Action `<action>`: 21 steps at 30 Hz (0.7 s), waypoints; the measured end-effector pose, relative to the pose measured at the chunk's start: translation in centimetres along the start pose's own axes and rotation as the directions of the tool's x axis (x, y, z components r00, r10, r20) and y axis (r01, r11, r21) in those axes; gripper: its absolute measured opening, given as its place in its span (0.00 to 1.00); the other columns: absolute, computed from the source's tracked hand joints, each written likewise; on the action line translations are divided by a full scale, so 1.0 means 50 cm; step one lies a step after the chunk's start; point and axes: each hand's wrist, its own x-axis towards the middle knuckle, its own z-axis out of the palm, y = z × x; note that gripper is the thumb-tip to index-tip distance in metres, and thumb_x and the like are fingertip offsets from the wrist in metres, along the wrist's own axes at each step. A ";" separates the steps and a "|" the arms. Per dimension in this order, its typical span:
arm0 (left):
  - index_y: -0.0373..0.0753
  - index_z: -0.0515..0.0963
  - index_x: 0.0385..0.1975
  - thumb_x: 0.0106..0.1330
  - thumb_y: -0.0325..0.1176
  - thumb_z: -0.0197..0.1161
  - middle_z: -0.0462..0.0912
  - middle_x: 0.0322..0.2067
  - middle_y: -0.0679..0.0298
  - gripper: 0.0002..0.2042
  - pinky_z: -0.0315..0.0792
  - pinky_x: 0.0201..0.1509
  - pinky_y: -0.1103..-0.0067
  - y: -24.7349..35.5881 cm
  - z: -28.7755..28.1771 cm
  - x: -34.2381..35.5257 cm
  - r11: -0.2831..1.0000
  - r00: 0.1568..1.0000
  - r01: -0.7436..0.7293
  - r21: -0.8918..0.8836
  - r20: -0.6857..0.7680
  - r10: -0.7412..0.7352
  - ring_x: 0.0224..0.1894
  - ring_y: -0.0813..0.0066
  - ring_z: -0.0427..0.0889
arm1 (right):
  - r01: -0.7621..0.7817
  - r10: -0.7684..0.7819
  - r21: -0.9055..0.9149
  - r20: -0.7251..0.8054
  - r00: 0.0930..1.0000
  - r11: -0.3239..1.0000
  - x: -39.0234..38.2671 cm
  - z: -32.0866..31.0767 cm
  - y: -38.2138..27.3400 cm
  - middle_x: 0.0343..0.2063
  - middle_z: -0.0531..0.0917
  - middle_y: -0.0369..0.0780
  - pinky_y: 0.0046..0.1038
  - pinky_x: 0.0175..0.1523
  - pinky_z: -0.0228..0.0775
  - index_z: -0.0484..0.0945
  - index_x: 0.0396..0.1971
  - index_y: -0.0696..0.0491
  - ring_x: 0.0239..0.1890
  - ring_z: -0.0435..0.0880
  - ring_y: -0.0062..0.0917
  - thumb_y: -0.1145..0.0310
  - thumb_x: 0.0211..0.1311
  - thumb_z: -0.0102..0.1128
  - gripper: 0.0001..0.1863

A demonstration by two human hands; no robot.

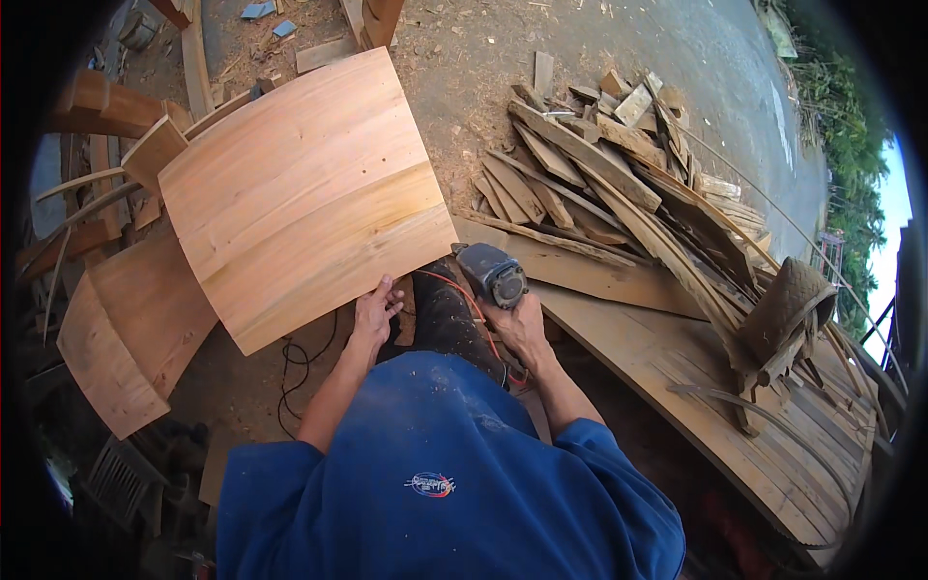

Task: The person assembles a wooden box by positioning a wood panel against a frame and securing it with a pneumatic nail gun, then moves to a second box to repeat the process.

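Observation:
A large pale wooden panel (309, 193), made of joined boards with a few dark knots, lies in front of me at a slant. My left hand (375, 311) is at its near edge, fingers apart and slightly curled, the fingertips touching or almost touching the wood. In my right hand (517, 326) is a dark grey nail gun (491, 274), gripped by its handle. Its nose meets or sits close to the panel's near right corner, and the contact point is hidden. An orange-red hose (474, 304) runs along my dark trouser leg near the tool.
To the right, a pile of rough wood offcuts (590, 155) rests beside and on a broad plank surface (677, 372), with a woven basket (788, 319) farther right. At left stands another curved wooden piece (140, 329). A black cord (295, 362) lies below the panel.

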 end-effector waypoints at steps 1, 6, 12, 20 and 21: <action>0.48 0.78 0.49 0.70 0.42 0.68 0.81 0.44 0.70 0.12 0.74 0.48 0.66 -0.003 -0.001 -0.004 0.999 0.999 0.032 -0.043 0.006 -0.031 0.42 0.73 0.80 | -0.004 0.004 0.024 -0.004 1.000 1.000 -0.022 0.019 0.008 0.32 0.88 0.51 0.38 0.42 0.78 0.85 0.38 0.57 0.38 0.89 0.45 0.62 0.54 0.70 0.16; 0.46 0.78 0.50 0.67 0.38 0.72 0.81 0.47 0.68 0.15 0.73 0.55 0.61 -0.018 -0.025 0.007 0.970 0.996 -0.025 -0.242 0.083 0.046 0.51 0.71 0.79 | 0.059 -0.059 0.026 0.006 0.998 0.998 -0.062 0.081 0.016 0.32 0.88 0.51 0.38 0.43 0.79 0.85 0.37 0.58 0.38 0.89 0.45 0.64 0.53 0.70 0.15; 0.43 0.73 0.60 0.64 0.32 0.72 0.77 0.58 0.65 0.24 0.62 0.69 0.50 -0.039 -0.034 0.032 0.934 0.990 -0.120 -0.336 0.029 0.137 0.67 0.67 0.68 | -0.013 0.013 -0.006 0.057 0.998 1.000 -0.035 0.098 0.018 0.30 0.88 0.51 0.40 0.41 0.79 0.84 0.35 0.59 0.36 0.89 0.46 0.63 0.52 0.70 0.15; 0.45 0.76 0.58 0.62 0.38 0.74 0.79 0.55 0.68 0.24 0.51 0.70 0.55 -0.028 -0.006 0.017 0.959 0.988 -0.155 -0.235 -0.045 0.149 0.64 0.71 0.69 | 0.224 -0.219 -0.144 0.052 0.974 0.964 -0.010 0.119 0.071 0.30 0.87 0.52 0.40 0.41 0.79 0.84 0.35 0.58 0.36 0.88 0.46 0.64 0.52 0.68 0.14; 0.45 0.75 0.59 0.62 0.38 0.74 0.79 0.56 0.68 0.25 0.51 0.70 0.55 -0.028 -0.004 0.018 0.962 0.987 -0.158 -0.222 -0.037 0.153 0.64 0.71 0.69 | 0.232 -0.228 -0.133 0.048 0.973 0.964 -0.009 0.116 0.073 0.30 0.87 0.52 0.40 0.41 0.79 0.84 0.35 0.58 0.36 0.88 0.46 0.64 0.53 0.68 0.14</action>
